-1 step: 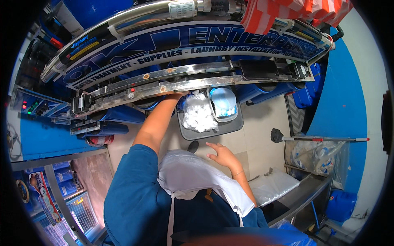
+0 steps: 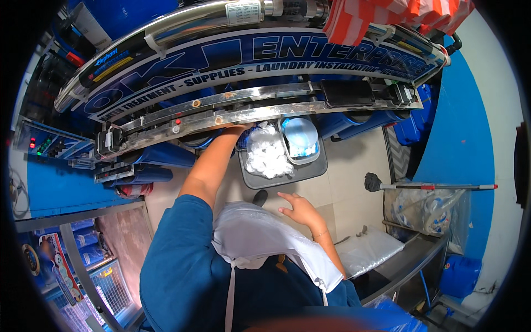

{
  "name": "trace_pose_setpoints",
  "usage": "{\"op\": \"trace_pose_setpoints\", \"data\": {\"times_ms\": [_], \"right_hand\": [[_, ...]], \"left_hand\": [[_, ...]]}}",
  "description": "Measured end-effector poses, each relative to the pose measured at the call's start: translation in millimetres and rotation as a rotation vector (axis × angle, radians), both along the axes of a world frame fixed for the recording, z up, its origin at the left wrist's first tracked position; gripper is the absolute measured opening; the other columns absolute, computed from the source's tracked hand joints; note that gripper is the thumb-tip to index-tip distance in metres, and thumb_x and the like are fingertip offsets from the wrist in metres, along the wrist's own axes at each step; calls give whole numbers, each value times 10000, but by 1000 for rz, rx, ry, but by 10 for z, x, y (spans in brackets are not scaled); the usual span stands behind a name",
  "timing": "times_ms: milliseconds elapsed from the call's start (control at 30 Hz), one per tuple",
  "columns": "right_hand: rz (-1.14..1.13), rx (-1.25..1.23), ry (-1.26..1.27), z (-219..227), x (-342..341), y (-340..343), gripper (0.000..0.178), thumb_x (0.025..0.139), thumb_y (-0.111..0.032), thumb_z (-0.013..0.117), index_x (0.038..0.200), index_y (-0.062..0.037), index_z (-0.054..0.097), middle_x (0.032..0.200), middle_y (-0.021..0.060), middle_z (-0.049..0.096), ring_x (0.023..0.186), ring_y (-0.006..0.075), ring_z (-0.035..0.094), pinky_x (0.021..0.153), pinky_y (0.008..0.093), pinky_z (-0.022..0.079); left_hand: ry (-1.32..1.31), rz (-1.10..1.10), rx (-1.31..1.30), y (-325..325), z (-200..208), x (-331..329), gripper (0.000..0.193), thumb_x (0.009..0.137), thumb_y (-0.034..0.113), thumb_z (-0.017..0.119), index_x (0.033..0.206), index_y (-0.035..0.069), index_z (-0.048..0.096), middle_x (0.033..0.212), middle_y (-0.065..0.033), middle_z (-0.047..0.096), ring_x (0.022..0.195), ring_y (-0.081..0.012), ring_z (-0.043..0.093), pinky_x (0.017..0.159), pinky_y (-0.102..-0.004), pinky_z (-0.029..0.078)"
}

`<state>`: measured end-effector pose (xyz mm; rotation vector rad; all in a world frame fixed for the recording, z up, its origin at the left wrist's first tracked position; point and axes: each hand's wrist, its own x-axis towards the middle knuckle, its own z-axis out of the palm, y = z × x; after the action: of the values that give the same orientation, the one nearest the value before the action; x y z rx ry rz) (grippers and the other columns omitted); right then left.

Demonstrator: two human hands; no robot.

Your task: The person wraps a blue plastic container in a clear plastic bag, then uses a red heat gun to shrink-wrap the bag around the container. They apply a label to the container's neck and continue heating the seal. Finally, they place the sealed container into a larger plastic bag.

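My left hand (image 2: pixel 237 130) reaches far forward under the lower metal rail (image 2: pixel 218 120), where its fingers are hidden. It is nearest to a heap of small white pieces (image 2: pixel 267 150), perhaps in clear plastic, on a dark grey tray-like surface (image 2: pixel 272 182). Beside the heap on the right stands a clear plastic tub (image 2: pixel 305 161) with a translucent bluish round lid or dish (image 2: pixel 301 136) over its top. Some blue and white contents show below the lid. My right hand (image 2: pixel 302 209) hovers before my body, fingers spread, touching nothing, apart from the tray.
A large blue and white sign (image 2: pixel 260 55) spans the metal frame ahead, with blue containers (image 2: pixel 168 153) beneath. Red-and-white striped bags (image 2: pixel 387 19) hang above right. A long-handled brush (image 2: pixel 374 183) and a clear wrapped pack (image 2: pixel 369 253) lie right; a metal-framed cabinet (image 2: pixel 88 260) stands left.
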<state>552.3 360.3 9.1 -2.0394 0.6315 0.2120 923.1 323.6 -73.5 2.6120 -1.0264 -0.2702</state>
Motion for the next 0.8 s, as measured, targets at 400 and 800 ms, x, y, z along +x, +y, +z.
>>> {"op": "trace_pose_setpoints", "data": {"times_ms": [400,800], "right_hand": [[-160,-7,52,136,-133,340,559,828,-265,675,1341,-102,525,1133,263,593,1041,422,580,919,422,467],[-1033,-173,-413,513,-144,1508,430,832,-143,708,1244,-75,605,1089,114,623,928,207,623,775,318,519]], "left_hand": [[32,-31,-35,27,139,-222,249,921,217,506,1117,109,617,1105,-178,646,1033,-321,624,894,-412,484],[1393,-587,-511,903,676,-1419,112,906,65,628,897,64,517,722,19,560,643,-54,530,582,-209,434]]}}
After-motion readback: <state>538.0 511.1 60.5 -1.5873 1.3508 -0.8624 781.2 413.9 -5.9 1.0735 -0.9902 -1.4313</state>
